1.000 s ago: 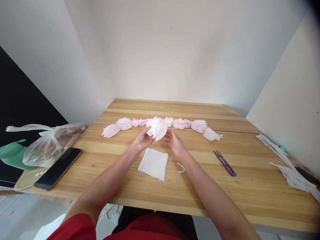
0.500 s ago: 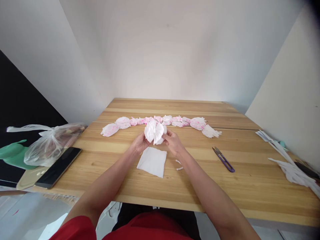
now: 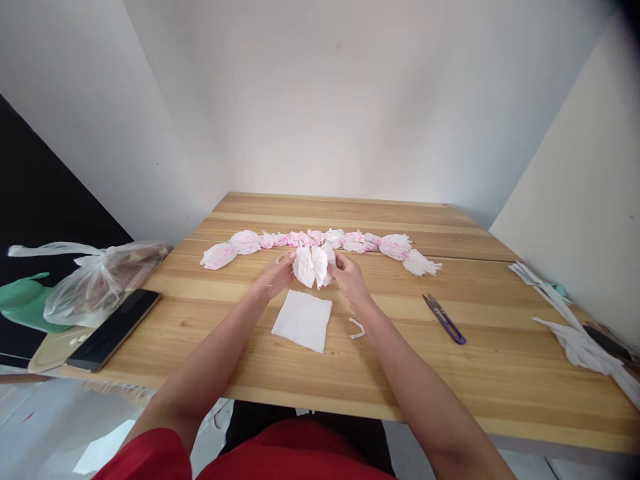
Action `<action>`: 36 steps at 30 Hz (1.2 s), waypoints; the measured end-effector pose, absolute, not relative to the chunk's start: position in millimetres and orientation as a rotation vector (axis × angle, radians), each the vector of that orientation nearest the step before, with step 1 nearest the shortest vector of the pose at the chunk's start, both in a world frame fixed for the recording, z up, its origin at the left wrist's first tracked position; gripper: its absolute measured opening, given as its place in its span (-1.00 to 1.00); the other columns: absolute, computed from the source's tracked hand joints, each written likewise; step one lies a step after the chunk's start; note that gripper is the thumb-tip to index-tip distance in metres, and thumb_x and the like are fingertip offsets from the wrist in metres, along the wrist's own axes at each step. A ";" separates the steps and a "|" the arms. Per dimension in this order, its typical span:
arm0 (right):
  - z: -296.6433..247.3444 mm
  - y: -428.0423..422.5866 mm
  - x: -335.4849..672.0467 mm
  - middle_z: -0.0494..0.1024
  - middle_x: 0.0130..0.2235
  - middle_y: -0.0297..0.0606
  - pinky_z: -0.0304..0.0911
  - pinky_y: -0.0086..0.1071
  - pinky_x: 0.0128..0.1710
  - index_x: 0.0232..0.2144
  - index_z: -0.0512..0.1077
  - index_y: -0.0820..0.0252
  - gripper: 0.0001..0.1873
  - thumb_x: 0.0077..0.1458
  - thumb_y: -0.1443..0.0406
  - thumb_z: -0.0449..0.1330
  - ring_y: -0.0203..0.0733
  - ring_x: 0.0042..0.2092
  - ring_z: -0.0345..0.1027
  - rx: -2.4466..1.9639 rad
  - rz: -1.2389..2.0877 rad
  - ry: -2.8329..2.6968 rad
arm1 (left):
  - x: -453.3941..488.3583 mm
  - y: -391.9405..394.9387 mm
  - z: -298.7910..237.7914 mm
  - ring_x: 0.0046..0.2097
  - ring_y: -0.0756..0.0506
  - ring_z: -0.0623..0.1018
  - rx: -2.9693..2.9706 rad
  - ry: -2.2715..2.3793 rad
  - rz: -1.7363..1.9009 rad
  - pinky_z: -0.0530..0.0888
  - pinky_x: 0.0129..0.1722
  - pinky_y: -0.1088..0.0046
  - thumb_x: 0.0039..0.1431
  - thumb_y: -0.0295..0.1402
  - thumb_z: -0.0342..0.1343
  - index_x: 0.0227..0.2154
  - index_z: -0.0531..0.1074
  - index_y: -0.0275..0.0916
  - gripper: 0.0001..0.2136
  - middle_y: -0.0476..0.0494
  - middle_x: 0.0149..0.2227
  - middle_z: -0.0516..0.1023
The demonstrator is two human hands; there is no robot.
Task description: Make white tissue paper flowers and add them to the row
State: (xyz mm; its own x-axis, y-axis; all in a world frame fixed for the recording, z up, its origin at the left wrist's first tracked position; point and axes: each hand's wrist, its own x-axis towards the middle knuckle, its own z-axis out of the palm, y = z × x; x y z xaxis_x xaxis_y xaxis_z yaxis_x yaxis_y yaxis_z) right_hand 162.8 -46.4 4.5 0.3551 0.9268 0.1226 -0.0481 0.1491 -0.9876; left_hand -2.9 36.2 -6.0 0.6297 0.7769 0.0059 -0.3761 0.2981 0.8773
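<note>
A white ruffled tissue paper flower is held up between both hands over the middle of the table. My left hand pinches its left edge, and my right hand grips the petals on the right. Some fingertips are hidden behind the paper. Just below lies a flat white tissue square. Beside my right forearm rests a short bent white strip. Behind the flower a row of pink-and-white crumpled tissue flowers stretches across the table.
Purple-handled thread snips lie to the right. Along the left edge are a black phone, a tied clear plastic bag and a green object. White strips lie at the right edge of the wooden table.
My left hand has shifted slightly up along the flower's left side, and the flower has turned a little. The view has moved slightly; the things on the table stay put.
</note>
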 end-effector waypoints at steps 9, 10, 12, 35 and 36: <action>0.1 -47.5 158.6 0.56 -0.28 -0.31 0.25 -0.42 -0.36 -0.23 0.49 0.14 -0.69 -0.06 0.17 0.21 -0.20 -0.31 0.36 -1.268 0.781 -1.058 | 1.5 31.8 -2.8 -0.23 -0.03 0.47 1.251 0.578 0.947 0.38 -0.26 0.52 -0.18 -0.35 0.38 -0.17 0.42 -0.25 -0.55 -0.08 -0.22 0.50; -1.6 -47.1 158.5 0.56 -0.27 -0.31 0.25 -0.41 -0.36 -0.22 0.49 0.13 -0.69 -0.05 0.17 0.20 -0.19 -0.30 0.37 -1.275 0.765 -1.075 | 2.9 31.2 -2.9 -0.25 -0.03 0.46 1.281 0.603 0.979 0.37 -0.27 0.52 -0.18 -0.37 0.37 -0.19 0.42 -0.27 -0.57 -0.08 -0.25 0.50; -4.7 -46.3 157.9 0.57 -0.27 -0.31 0.26 -0.39 -0.33 -0.20 0.50 0.11 -0.69 -0.04 0.19 0.19 -0.17 -0.29 0.37 -1.315 0.703 -1.123 | 5.8 29.7 -3.2 -0.28 -0.02 0.45 1.329 0.638 1.030 0.36 -0.30 0.53 -0.16 -0.39 0.33 -0.23 0.42 -0.29 -0.63 -0.07 -0.28 0.49; -15.8 -41.6 162.1 0.54 -0.06 -0.19 0.28 -0.22 -0.05 -0.03 0.44 0.14 -0.52 -0.03 0.16 0.25 -0.06 -0.06 0.40 -1.400 0.476 -1.282 | 11.7 16.4 0.8 -0.21 -0.09 0.55 0.935 0.380 0.874 0.43 -0.09 0.30 0.18 -0.15 0.10 0.01 0.31 -0.28 -0.59 -0.21 -0.19 0.52; -17.3 -40.0 164.8 0.56 -0.12 -0.22 0.31 -0.25 -0.12 -0.09 0.47 0.14 -0.57 -0.04 0.16 0.26 -0.09 -0.14 0.42 -1.354 0.591 -1.214 | 10.7 16.7 1.1 -0.20 -0.09 0.55 0.975 0.375 0.898 0.42 -0.07 0.29 0.18 -0.15 0.10 0.02 0.31 -0.28 -0.59 -0.23 -0.16 0.52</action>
State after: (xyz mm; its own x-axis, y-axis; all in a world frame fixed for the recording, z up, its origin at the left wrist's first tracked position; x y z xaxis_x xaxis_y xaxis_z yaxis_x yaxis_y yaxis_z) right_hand 164.8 -40.0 -17.3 0.3348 0.8911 0.3062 0.3086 0.2034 -0.9292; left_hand 10.7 16.7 1.1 0.5967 0.7955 0.1055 -0.4838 0.2518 0.8381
